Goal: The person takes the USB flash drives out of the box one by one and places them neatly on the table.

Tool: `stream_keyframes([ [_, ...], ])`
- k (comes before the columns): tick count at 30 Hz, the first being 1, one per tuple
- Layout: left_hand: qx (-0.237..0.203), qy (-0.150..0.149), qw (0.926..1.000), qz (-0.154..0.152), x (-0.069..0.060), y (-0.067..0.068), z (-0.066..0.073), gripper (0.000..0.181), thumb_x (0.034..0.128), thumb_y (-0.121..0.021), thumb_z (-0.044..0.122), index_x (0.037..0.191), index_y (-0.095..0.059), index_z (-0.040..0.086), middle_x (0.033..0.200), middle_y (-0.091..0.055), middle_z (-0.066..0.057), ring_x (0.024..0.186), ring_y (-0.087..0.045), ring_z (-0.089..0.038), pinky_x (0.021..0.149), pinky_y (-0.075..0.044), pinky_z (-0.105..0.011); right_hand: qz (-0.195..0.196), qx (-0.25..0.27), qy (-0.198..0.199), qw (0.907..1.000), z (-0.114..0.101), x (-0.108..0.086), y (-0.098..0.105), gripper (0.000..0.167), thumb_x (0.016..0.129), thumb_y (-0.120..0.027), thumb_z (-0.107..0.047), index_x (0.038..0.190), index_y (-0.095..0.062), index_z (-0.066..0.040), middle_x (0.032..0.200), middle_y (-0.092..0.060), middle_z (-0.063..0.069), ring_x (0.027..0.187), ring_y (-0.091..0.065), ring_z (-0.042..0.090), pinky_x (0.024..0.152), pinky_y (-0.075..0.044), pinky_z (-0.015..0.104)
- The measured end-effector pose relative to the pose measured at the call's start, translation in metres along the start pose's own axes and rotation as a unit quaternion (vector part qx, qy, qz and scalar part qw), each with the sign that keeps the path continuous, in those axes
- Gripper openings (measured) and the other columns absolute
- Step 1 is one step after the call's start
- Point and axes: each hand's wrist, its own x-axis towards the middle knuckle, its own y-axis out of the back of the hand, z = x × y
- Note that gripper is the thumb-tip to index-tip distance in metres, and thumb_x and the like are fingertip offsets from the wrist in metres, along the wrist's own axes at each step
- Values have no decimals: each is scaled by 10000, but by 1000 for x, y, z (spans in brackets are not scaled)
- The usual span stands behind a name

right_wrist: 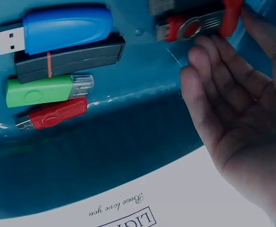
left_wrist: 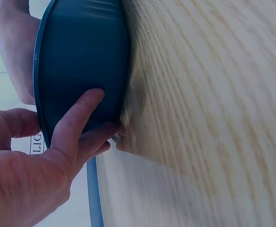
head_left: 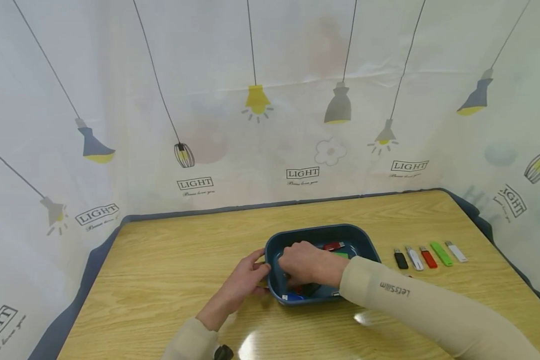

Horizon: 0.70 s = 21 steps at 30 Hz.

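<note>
My left hand [head_left: 243, 280] holds the left end of a dark blue plastic basin [head_left: 317, 228], one finger at the rim and others against the outer wall. My right hand [head_left: 308, 262] reaches down inside the basin. In the right wrist view, its fingers meet a red USB stick with a silver swivel cover [right_wrist: 192, 28], seeming to pinch its red end. Beside it in the basin lie a blue USB stick [right_wrist: 69, 28], a black one [right_wrist: 74, 62], a green one [right_wrist: 40, 92] and another red one [right_wrist: 59, 113]. A grey connector [right_wrist: 161, 5] shows at the view's top edge.
Right of the basin, several USB sticks stand in a row: black [head_left: 401, 260], white [head_left: 415, 258], red [head_left: 429, 257], green [head_left: 441, 253] and another white [head_left: 456, 251]. The wooden table [head_left: 175, 260] meets a lamp-printed cloth [head_left: 252, 150] behind and at both sides.
</note>
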Motion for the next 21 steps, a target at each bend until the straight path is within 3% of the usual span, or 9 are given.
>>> stream_keyframes([
  [21, 52, 1, 10000, -15, 0, 0, 1, 574, 1071, -440, 111, 1593, -266, -53, 1396, -599, -264, 1156, -675, -359, 838, -627, -450, -440, 895, -14, 9950, 0, -7, 6, 87, 934, -791, -242, 937, -770, -158, 689, -603, -62, 608, -584, 91, 625, -528, 198],
])
